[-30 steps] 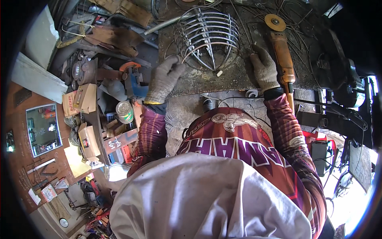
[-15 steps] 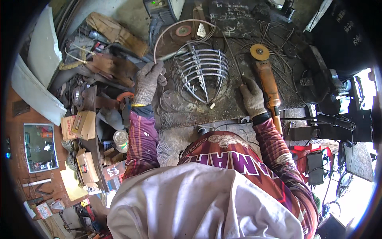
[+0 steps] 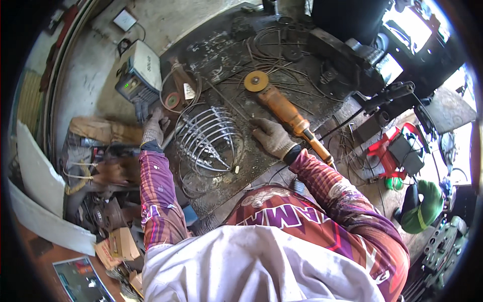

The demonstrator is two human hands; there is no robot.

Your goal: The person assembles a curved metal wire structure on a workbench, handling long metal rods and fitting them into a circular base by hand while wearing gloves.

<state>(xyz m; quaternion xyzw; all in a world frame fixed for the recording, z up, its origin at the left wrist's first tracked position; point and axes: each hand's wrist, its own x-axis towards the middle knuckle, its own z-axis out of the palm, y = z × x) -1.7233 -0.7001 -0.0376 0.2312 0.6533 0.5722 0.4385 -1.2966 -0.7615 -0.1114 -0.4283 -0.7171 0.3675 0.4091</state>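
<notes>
Grey work gloves cover both my hands. My left hand [image 3: 155, 128] is closed around one end of a thin bent metal rod [image 3: 225, 97], left of a cage-like frame [image 3: 209, 135] of curved, welded ribs. From there the rod arches over the far side of the frame and comes down to my right hand [image 3: 273, 138], whose fingers close on its other end. The frame lies on the dark workbench between my hands, with loose wire loops around it. Just right of my right hand lies an orange angle grinder [image 3: 284, 108] with a yellow disc [image 3: 255, 80].
A welding machine [image 3: 139, 74] stands at the back left against the wall. Thin rods and coiled wire [image 3: 274, 43] cover the bench's far side. A small white piece [image 3: 237, 170] sits by the frame's near tip. Red and black equipment [image 3: 400, 151] stands to the right.
The view has swung to the right, so bench, frame and grinder appear turned and shifted left. Both hands still hold the bent rod, its arch now lower and flatter over the frame.
</notes>
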